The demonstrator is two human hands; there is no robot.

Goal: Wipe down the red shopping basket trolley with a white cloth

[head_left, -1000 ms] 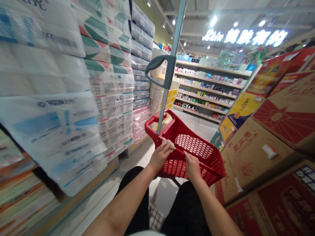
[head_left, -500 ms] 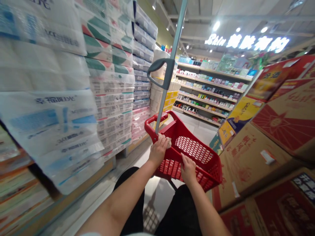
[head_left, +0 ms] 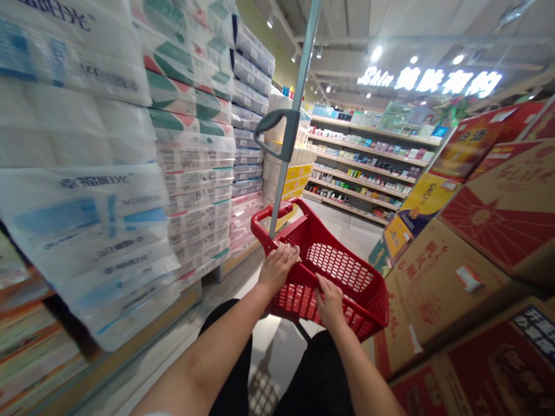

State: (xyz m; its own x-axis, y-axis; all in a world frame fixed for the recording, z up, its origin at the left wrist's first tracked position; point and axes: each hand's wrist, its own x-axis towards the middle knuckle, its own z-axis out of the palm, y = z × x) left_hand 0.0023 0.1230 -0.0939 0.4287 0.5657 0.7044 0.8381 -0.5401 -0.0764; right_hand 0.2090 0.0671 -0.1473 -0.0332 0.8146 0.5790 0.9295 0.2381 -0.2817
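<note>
A red plastic shopping basket with perforated sides stands in front of me, tilted in view. Pressed on its near left rim is a pale, crumpled cloth, with my left hand closed over it. My right hand grips the near rim farther right, fingers curled over the edge and holding no cloth. From the basket's handle end rises a grey metal pole with a dark grey loop grip on it.
Stacked packs of tissue paper line the left side on a low platform. Cardboard cartons are piled close on the right. Shelves of small boxed goods stand at the back under a lit sign. My knees are below the basket.
My left hand and the cloth have slid slightly down and left along the rim. The view has shifted a little; my right hand keeps its hold on the basket.
</note>
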